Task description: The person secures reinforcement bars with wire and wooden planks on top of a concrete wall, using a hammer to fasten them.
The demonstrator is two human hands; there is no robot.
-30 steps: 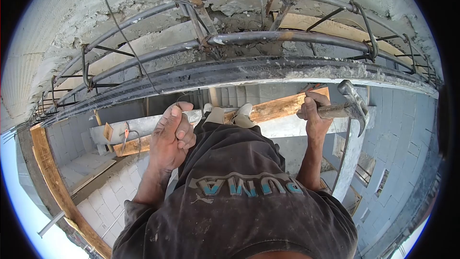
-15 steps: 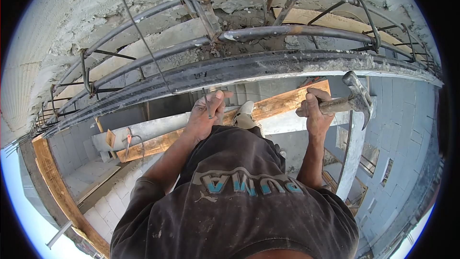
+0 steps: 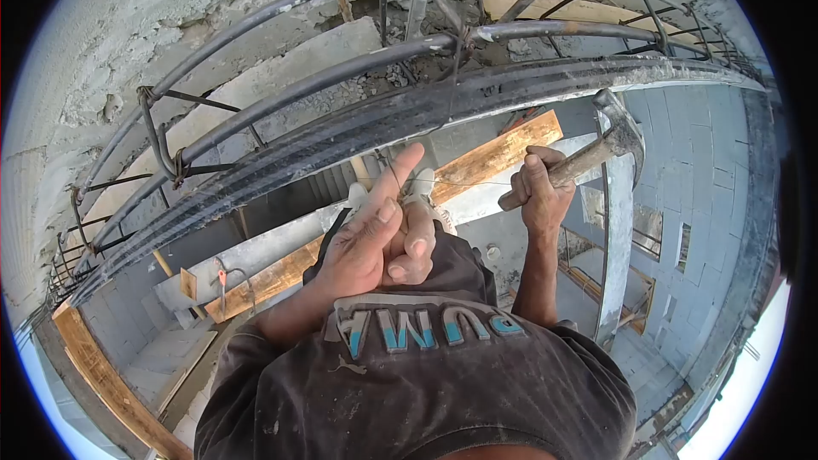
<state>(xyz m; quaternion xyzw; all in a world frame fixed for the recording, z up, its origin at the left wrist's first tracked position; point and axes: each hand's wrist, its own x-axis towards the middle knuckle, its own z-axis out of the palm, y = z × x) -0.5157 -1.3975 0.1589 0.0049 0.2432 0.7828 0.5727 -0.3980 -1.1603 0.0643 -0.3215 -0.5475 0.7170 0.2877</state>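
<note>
My right hand [image 3: 545,192] is wrapped around the wooden handle of a claw hammer [image 3: 588,160]. The hammer's metal head points up and to the right. My left hand [image 3: 379,243] is in front of my shirt, its index finger stretched out and the other fingers curled with the thumb over them. A thin tie wire [image 3: 464,182] runs from the left fingers across toward the right hand. Its end within the left fingers is hidden. Just beyond the hands lies a dark, cement-smeared beam edge [image 3: 341,132].
Rebar [image 3: 341,68] with stirrups runs along the rough concrete wall ahead. Below are a wooden plank [image 3: 503,153], pliers with red on them [image 3: 222,279] and a grey block wall [image 3: 699,170]. A metal post [image 3: 615,247] stands at right.
My left hand has moved right and closer to my body, its index finger now extended. The right hand and hammer have shifted slightly left and up. The view has tilted.
</note>
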